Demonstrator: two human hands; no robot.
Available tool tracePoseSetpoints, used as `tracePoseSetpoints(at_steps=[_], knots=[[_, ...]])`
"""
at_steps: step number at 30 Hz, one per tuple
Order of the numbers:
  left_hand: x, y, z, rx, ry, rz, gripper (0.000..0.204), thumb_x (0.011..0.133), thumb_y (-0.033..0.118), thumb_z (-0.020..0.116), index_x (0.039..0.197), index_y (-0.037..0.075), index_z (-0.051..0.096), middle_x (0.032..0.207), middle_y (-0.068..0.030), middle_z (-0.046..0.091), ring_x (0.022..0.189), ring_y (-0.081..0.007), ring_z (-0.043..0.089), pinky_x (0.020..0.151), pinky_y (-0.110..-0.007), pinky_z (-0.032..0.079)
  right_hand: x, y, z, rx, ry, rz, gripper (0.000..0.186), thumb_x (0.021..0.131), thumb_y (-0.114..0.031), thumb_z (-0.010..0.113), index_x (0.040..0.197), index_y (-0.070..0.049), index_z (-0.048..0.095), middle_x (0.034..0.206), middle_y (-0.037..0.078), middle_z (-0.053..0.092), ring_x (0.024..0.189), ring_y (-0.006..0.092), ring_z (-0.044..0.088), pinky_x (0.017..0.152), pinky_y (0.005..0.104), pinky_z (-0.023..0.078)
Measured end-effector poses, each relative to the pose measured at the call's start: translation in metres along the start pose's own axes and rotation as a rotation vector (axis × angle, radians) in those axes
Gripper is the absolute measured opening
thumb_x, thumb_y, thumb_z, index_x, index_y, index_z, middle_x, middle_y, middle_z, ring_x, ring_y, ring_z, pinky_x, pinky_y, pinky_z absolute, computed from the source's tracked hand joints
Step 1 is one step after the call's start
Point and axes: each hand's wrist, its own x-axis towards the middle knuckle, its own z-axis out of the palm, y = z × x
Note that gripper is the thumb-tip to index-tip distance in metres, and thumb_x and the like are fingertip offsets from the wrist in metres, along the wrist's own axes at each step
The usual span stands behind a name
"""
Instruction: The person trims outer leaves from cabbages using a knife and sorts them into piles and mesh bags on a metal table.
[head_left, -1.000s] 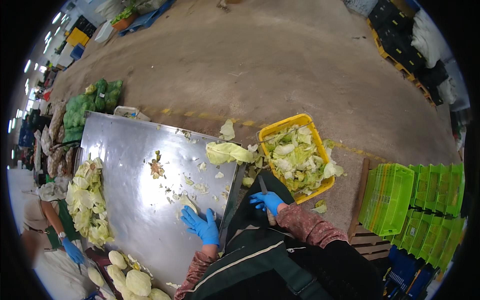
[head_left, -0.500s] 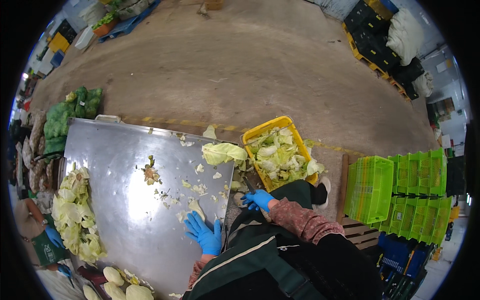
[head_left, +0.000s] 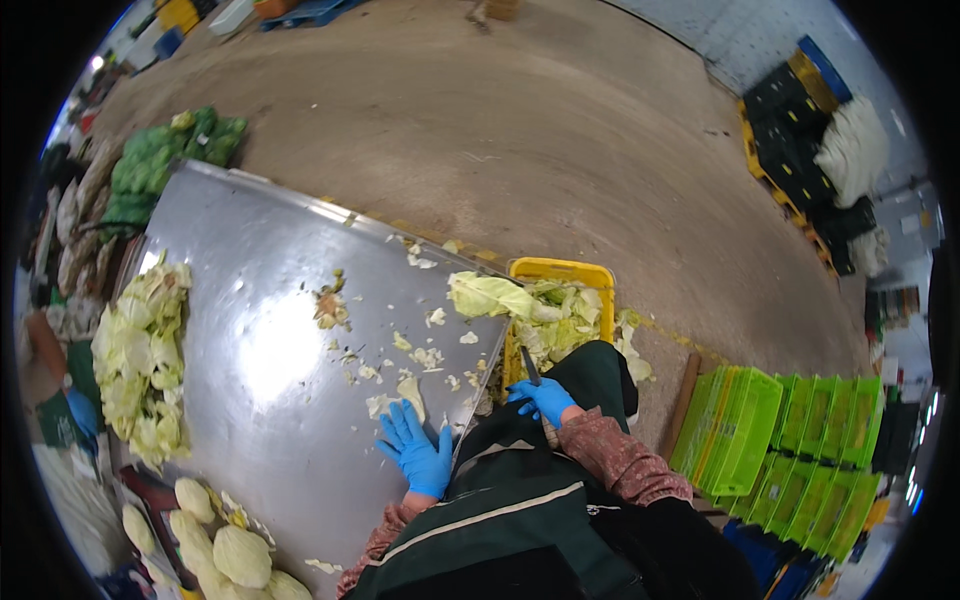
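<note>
My left hand [head_left: 415, 452], in a blue glove, lies with fingers spread on the metal table [head_left: 240, 440] beside a loose pale cabbage leaf [head_left: 411, 397]. My right hand [head_left: 543, 399], gloved too, is closed around a knife [head_left: 530, 366], its dark blade pointing away from me. Just beyond it stands a yellow crate [head_left: 562, 268] filled with cabbage leaves [head_left: 560, 330]. One large leaf [head_left: 492, 296] hangs over the table's far right corner towards the crate. Small leaf scraps and a brownish cut piece [head_left: 330, 302] are scattered over the tabletop.
Cabbage leaves [head_left: 145, 350] are heaped along the table's left edge. Whole pale cabbages [head_left: 242, 556] sit at the near left. A co-worker's gloved hand [head_left: 82, 410] shows at far left. Green crates [head_left: 725, 430] are stacked at right; green net sacks [head_left: 160, 165] stand beyond the table.
My view has turned, so the table and crate appear tilted and shifted. The left hand stays spread on the table, and the right still grips the knife. My leg now covers more of the crate.
</note>
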Motion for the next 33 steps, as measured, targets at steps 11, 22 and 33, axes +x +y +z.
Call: tracePoseSetpoints(at_steps=[11, 22, 33], knots=[[-0.005, -0.011, -0.001, -0.034, 0.027, 0.033, 0.082, 0.088, 0.043, 0.058, 0.154, 0.012, 0.021, 0.16, -0.0155, 0.014, 0.147, -0.0415, 0.005, 0.111, -0.067, -0.001, -0.04, -0.013, 0.012, 0.061, 0.159, -0.233, 0.043, 0.102, -0.038, 0.045, 0.127, -0.006, 0.059, 0.103, 0.009, 0.07, 0.053, 0.0102, 0.056, 0.043, 0.0218, 0.042], [-0.003, -0.018, 0.005, -0.118, 0.089, 0.077, 0.077, 0.091, 0.044, 0.055, 0.154, 0.016, 0.021, 0.16, -0.0134, 0.015, 0.147, -0.0401, 0.009, 0.112, -0.066, 0.002, -0.036, -0.051, 0.055, 0.039, 0.391, -0.57, 0.042, 0.094, -0.019, 0.06, 0.134, -0.011, 0.051, 0.09, 0.004, 0.061, 0.044, 0.0083, 0.045, 0.036, 0.0216, 0.036], [-0.005, -0.059, 0.001, -0.113, 0.28, 0.307, 0.032, 0.096, 0.025, 0.05, 0.125, 0.018, 0.059, 0.132, -0.0075, 0.055, 0.124, -0.0341, 0.048, 0.103, -0.052, 0.034, 0.004, -0.052, 0.075, -0.067, 0.493, -0.594, 0.056, 0.093, -0.027, 0.063, 0.139, -0.005, 0.041, 0.087, 0.008, 0.056, 0.047, 0.0133, 0.044, 0.037, 0.0263, 0.038]])
